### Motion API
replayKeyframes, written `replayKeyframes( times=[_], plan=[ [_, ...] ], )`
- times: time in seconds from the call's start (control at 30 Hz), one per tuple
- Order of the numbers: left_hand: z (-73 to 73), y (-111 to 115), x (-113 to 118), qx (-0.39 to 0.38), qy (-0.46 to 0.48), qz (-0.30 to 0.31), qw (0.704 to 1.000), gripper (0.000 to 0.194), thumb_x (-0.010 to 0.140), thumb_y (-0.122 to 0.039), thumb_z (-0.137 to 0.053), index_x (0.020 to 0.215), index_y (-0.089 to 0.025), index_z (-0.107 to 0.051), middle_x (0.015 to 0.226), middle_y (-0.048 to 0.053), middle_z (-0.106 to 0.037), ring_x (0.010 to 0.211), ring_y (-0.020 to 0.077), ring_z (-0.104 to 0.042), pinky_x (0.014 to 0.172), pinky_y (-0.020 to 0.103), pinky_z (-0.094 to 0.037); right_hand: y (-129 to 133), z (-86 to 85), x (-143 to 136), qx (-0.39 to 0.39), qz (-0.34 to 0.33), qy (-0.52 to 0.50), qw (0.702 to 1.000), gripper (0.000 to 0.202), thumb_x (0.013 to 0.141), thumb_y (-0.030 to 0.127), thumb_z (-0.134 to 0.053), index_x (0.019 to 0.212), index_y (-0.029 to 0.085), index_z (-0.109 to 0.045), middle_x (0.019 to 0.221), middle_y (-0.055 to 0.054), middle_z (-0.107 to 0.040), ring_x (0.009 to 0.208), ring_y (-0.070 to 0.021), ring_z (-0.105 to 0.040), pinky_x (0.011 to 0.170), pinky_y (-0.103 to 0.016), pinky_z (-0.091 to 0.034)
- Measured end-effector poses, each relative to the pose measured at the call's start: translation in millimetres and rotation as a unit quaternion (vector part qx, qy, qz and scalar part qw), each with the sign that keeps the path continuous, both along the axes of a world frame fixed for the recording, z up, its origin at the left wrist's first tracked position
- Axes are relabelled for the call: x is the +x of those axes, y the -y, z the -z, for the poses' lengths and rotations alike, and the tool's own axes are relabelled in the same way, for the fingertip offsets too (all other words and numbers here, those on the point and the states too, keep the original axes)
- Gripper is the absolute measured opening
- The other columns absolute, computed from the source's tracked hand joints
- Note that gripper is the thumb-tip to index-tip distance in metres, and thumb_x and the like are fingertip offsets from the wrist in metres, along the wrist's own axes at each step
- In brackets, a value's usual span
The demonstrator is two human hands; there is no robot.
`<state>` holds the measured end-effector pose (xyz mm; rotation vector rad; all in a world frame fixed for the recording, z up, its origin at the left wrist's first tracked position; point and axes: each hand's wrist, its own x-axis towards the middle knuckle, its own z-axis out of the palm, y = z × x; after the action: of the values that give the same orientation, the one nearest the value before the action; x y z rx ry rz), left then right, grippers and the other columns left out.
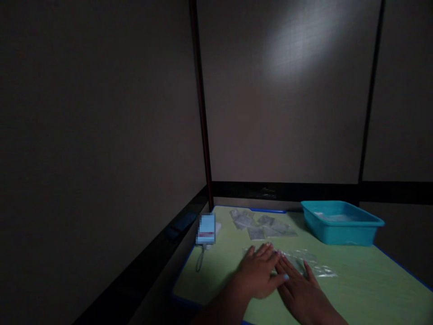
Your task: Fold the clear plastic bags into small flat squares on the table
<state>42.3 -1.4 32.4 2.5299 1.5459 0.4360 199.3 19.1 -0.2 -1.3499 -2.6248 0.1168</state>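
Observation:
Both my hands lie over a clear plastic bag [316,265] on the green tabletop [358,289]. My left hand [260,273] is palm down with its fingers stretched forward, its thumb reaching toward the other hand. Beside it, my right hand [299,286] rests flat too, fingers pointing up and left, thumb apart. The fingertips of the two hands nearly meet or touch. Part of the bag is hidden under them; its crinkled right end shows. Beyond the hands, several flat, greyish see-through packets [277,227] are spread out, some overlapping.
A turquoise plastic basin [348,232] stands at the back right with something pale and clear inside. At the left edge lies a blurred-out light blue item [206,229] with a looped strap [200,259]. Walls [287,113] rise behind and to the left of the blue-edged table.

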Motion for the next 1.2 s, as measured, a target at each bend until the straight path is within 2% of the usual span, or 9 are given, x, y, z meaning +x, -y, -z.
replayKeyframes(
  times=[0.1,0.23,0.43,0.53,0.6,0.77,0.87,1.03,1.2],
  plan=[
    [2.8,-1,-2,-0.019,-0.001,0.003,1.000,0.063,0.086,-0.058,-0.012,0.139,-0.024,-0.011,0.146,0.002,-0.014,0.134,0.0183,-0.008,0.107,0.044,-0.011,-3,4.0,1,0.000,0.000,0.002,1.000,0.051,0.087,0.047,-0.022,0.133,0.028,-0.029,0.140,-0.001,-0.021,0.130,-0.0252,-0.017,0.103,-0.057,0.002],
    [11.0,-2,-5,-0.022,-0.020,-0.045,0.999,0.068,0.085,-0.058,-0.009,0.140,-0.019,-0.010,0.146,0.004,-0.012,0.134,0.0212,-0.004,0.107,0.045,-0.009,-5,8.8,3,0.010,0.002,-0.008,1.000,0.051,0.087,0.049,-0.022,0.134,0.029,-0.025,0.140,0.000,-0.021,0.130,-0.0250,-0.018,0.103,-0.057,0.002],
    [27.2,-5,-11,-0.008,-0.036,-0.187,0.982,0.072,0.084,-0.057,-0.006,0.139,-0.012,-0.011,0.145,0.008,-0.012,0.134,0.0242,-0.005,0.106,0.050,-0.007,1,1.2,3,-0.004,0.010,-0.001,1.000,0.053,0.087,0.046,-0.023,0.136,0.027,-0.020,0.140,0.000,-0.022,0.130,-0.0242,-0.018,0.103,-0.057,0.002],
    [29.1,-5,-13,0.005,-0.030,-0.242,0.970,0.075,0.083,-0.058,-0.007,0.139,-0.008,-0.015,0.144,0.012,-0.015,0.133,0.0256,-0.007,0.106,0.052,-0.004,3,-3.2,1,-0.013,0.012,0.007,1.000,0.053,0.087,0.045,-0.021,0.137,0.025,-0.017,0.141,-0.001,-0.019,0.130,-0.0229,-0.016,0.103,-0.057,0.002],
    [24.8,-3,-12,0.029,-0.027,-0.233,0.972,0.073,0.084,-0.058,-0.009,0.139,-0.010,-0.017,0.144,0.010,-0.017,0.133,0.0256,-0.007,0.106,0.051,-0.003,3,-3.5,1,-0.012,0.011,0.007,1.000,0.053,0.087,0.044,-0.022,0.137,0.025,-0.018,0.141,-0.001,-0.019,0.130,-0.0231,-0.017,0.102,-0.057,0.002],
    [3.7,6,-9,0.063,-0.033,-0.106,0.992,0.064,0.085,-0.056,-0.018,0.140,-0.024,-0.010,0.146,0.000,-0.010,0.134,0.0229,-0.006,0.107,0.049,-0.005,1,0.6,2,0.001,0.010,0.001,1.000,0.052,0.087,0.045,-0.023,0.135,0.026,-0.023,0.141,-0.002,-0.022,0.130,-0.0240,-0.018,0.102,-0.058,0.002],
    [-3.7,5,-9,0.068,-0.019,-0.072,0.995,0.066,0.084,-0.058,-0.022,0.139,-0.027,-0.004,0.147,-0.001,-0.005,0.134,0.0217,-0.007,0.107,0.050,-0.008,1,1.5,3,0.001,0.005,-0.003,1.000,0.053,0.087,0.046,-0.021,0.136,0.025,-0.022,0.141,-0.002,-0.021,0.130,-0.0235,-0.017,0.102,-0.058,0.002],
    [4.9,-3,-13,0.026,-0.017,-0.013,0.999,0.061,0.085,-0.059,-0.017,0.138,-0.029,-0.013,0.145,0.000,-0.016,0.133,0.0176,-0.014,0.106,0.047,-0.013,1,2.1,2,0.002,0.003,-0.002,1.000,0.054,0.088,0.047,-0.017,0.136,0.022,-0.020,0.141,-0.002,-0.019,0.131,-0.0227,-0.016,0.102,-0.057,0.003],
    [16.8,-8,-15,0.002,-0.029,-0.038,0.999,0.063,0.085,-0.059,-0.011,0.138,-0.025,-0.017,0.145,0.001,-0.018,0.133,0.0177,-0.013,0.106,0.047,-0.014,1,2.7,2,0.009,0.002,-0.008,1.000,0.054,0.088,0.048,-0.016,0.136,0.025,-0.018,0.141,-0.002,-0.020,0.130,-0.0225,-0.018,0.103,-0.056,0.002]
  ],
)
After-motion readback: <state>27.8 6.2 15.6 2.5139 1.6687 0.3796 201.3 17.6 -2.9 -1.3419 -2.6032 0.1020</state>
